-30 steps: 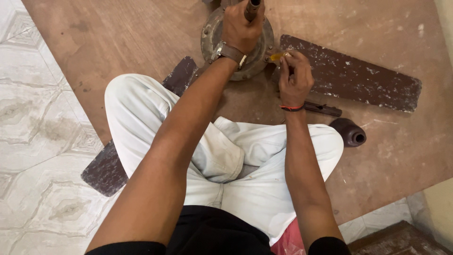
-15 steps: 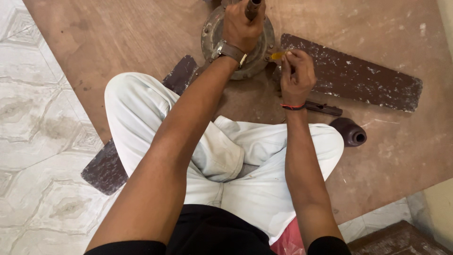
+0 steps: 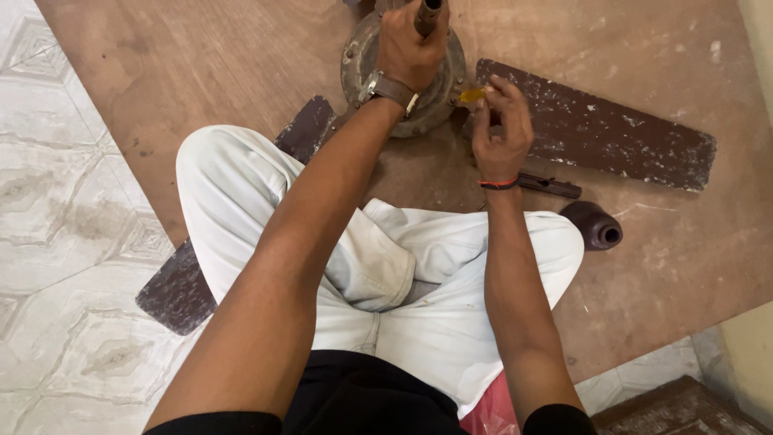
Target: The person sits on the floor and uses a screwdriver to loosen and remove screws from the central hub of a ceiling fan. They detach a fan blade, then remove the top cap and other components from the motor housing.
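Note:
A round metal fan motor (image 3: 358, 60) lies on a brown wooden board (image 3: 201, 72) in front of my crossed legs. My left hand (image 3: 411, 44), with a watch on the wrist, is closed around the motor's upright rod (image 3: 427, 12). My right hand (image 3: 499, 125) grips a small tool with a yellow handle (image 3: 471, 95) at the motor's right rim. A dark, paint-flecked fan blade (image 3: 612, 133) stretches right from the motor. Another blade (image 3: 181, 294) runs under my left leg.
A dark cup-shaped cover (image 3: 594, 224) and a short dark metal bar (image 3: 551, 185) lie on the board by my right knee. Pale patterned floor tiles (image 3: 72, 242) lie to the left. A wooden piece (image 3: 684, 411) sits at the bottom right.
My right hand has shifted slightly with the yellow-handled tool at the motor's rim. My left hand keeps its hold on the rod.

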